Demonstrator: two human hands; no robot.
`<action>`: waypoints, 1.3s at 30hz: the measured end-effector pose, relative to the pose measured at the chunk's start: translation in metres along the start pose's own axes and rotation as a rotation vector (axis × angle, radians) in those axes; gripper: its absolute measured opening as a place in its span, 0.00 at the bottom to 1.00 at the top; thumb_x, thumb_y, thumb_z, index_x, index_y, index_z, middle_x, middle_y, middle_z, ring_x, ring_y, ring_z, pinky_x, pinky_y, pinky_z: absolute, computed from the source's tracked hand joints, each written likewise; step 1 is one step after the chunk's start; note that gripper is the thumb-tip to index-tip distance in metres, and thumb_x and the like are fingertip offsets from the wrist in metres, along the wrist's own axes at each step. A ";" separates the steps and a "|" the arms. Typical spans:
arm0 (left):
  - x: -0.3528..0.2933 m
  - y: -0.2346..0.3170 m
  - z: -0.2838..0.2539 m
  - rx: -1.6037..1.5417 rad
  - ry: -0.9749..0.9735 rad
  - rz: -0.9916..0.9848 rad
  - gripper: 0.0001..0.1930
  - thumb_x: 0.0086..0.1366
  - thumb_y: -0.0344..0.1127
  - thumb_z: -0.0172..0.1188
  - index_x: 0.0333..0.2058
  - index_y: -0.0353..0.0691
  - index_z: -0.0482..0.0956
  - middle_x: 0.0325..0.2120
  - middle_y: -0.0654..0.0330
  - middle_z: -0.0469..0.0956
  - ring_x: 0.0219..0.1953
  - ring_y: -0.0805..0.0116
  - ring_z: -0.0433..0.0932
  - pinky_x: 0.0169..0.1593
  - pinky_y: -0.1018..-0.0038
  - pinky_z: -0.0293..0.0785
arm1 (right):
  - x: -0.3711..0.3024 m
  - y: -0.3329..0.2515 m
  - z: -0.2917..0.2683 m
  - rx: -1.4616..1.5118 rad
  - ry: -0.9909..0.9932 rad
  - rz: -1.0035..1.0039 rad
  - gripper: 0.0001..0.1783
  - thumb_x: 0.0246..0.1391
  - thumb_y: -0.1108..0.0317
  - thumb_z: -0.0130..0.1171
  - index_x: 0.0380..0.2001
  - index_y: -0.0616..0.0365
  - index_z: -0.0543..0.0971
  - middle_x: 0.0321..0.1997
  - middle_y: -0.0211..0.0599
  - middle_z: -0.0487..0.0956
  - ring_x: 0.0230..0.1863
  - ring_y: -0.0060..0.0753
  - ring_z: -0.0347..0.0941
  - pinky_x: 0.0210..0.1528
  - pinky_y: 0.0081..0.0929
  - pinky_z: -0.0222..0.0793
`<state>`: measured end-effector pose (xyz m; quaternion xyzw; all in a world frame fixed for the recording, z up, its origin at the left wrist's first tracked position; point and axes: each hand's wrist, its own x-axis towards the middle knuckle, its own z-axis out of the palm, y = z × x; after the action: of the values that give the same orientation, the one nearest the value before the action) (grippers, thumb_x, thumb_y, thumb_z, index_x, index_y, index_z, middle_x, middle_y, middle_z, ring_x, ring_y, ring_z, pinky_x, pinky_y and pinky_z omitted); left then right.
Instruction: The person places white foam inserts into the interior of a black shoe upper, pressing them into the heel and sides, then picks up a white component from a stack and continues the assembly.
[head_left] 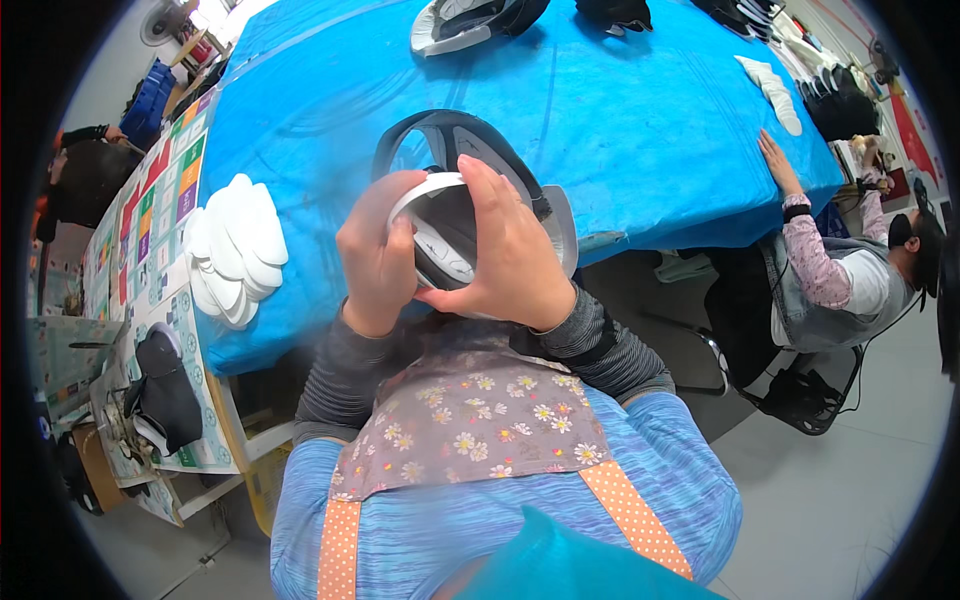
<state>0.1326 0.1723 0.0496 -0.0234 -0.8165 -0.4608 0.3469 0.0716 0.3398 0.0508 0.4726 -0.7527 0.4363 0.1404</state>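
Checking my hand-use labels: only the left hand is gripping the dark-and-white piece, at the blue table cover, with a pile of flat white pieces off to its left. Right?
Not quite: the right hand grips it too. The head view shows it and the left hand both on the dark-and-white piece. The rest stands.

The workpiece (448, 222) is black, grey and white.
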 end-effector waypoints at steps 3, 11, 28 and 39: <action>0.004 0.009 0.002 -0.083 0.054 -0.103 0.20 0.64 0.37 0.43 0.44 0.33 0.82 0.27 0.63 0.78 0.25 0.78 0.69 0.28 0.79 0.63 | 0.000 -0.002 0.001 -0.001 -0.020 0.013 0.65 0.30 0.48 0.79 0.67 0.66 0.54 0.64 0.57 0.65 0.61 0.60 0.67 0.64 0.57 0.63; 0.015 0.014 -0.004 0.051 0.033 0.036 0.13 0.67 0.36 0.53 0.41 0.33 0.81 0.34 0.54 0.82 0.35 0.60 0.79 0.41 0.69 0.74 | -0.004 0.000 0.007 0.186 0.114 0.094 0.50 0.32 0.61 0.78 0.60 0.63 0.65 0.53 0.52 0.74 0.51 0.53 0.75 0.52 0.40 0.72; 0.071 -0.070 -0.015 -0.241 -0.491 -0.060 0.25 0.69 0.38 0.51 0.62 0.30 0.69 0.61 0.52 0.71 0.66 0.61 0.65 0.70 0.68 0.54 | 0.001 0.030 0.019 0.000 0.143 0.325 0.49 0.40 0.50 0.76 0.57 0.69 0.64 0.49 0.54 0.76 0.51 0.54 0.76 0.49 0.40 0.75; 0.053 -0.069 -0.013 -0.437 -0.363 -0.220 0.28 0.74 0.44 0.43 0.62 0.27 0.66 0.60 0.51 0.70 0.64 0.62 0.66 0.68 0.67 0.57 | 0.008 0.035 0.037 -0.090 0.168 0.271 0.49 0.40 0.48 0.75 0.56 0.69 0.66 0.50 0.52 0.76 0.52 0.52 0.75 0.52 0.39 0.75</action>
<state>0.0744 0.1076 0.0341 -0.0909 -0.7444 -0.6487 0.1298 0.0458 0.3117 0.0161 0.3220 -0.8139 0.4551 0.1635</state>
